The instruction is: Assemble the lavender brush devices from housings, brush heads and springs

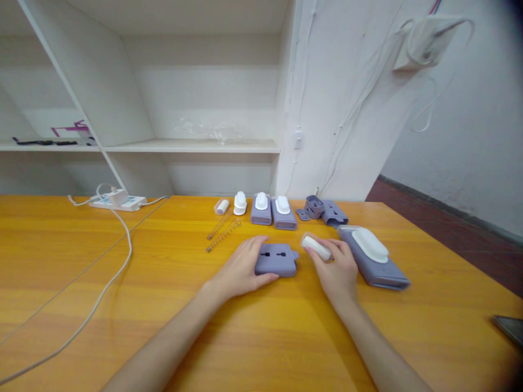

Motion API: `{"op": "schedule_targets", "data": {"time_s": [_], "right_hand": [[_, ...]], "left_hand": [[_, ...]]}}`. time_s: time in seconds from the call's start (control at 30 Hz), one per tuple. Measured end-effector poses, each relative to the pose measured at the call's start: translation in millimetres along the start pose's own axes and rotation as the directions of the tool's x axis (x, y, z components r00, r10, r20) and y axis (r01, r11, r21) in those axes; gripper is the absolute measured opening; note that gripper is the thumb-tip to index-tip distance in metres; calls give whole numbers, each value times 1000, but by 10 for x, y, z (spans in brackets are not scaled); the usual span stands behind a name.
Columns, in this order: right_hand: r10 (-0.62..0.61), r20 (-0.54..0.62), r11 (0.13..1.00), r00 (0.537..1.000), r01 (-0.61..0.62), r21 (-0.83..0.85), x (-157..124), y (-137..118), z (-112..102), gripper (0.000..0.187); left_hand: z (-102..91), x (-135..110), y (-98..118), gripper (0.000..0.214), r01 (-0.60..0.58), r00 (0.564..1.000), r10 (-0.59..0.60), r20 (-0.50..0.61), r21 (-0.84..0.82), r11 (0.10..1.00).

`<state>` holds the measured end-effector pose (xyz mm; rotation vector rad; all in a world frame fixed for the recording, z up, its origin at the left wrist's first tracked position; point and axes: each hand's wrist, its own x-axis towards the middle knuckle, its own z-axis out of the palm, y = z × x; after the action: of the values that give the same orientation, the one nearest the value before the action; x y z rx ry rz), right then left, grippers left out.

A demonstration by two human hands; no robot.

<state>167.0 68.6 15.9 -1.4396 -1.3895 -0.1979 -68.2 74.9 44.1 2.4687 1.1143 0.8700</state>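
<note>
My left hand rests on the table with its fingers closed around the left side of a flat lavender plastic housing that has two slots on top. Just to the right, my right hand is pinched on a small white oblong plastic piece, held a little above the table beside the housing. A long lavender case with a white oval pad lies immediately right of my right hand.
Behind the hands lie two metal springs, small white caps, two lavender blocks with white tops and more lavender parts. A white power strip with cables sits far left. A dark object lies at the right edge.
</note>
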Motion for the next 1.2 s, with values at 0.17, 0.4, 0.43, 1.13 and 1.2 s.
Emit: {"op": "schedule_targets", "data": {"time_s": [0.17, 0.4, 0.43, 1.13, 1.2], "right_hand": [[118, 133, 986, 984, -100, -136, 1, 75, 26, 28], [114, 291, 974, 950, -49, -221, -37, -6, 49, 30], [102, 316, 974, 943, -29, -225, -42, -9, 57, 31], [-3, 454, 923, 891, 177, -342, -122, -68, 80, 41], [-1, 446, 923, 895, 172, -344, -120, -65, 81, 40]], "left_hand": [[60, -105, -136, 70, 49, 998, -44, -54, 85, 995], [115, -92, -237, 47, 94, 981, -42, -189, 277, 956], [118, -97, -235, 46, 86, 981, -28, -190, 302, 950], [192, -135, -214, 39, 199, 962, -61, -267, 529, 825], [199, -139, -228, 39, 197, 965, -69, -255, 523, 829]]}}
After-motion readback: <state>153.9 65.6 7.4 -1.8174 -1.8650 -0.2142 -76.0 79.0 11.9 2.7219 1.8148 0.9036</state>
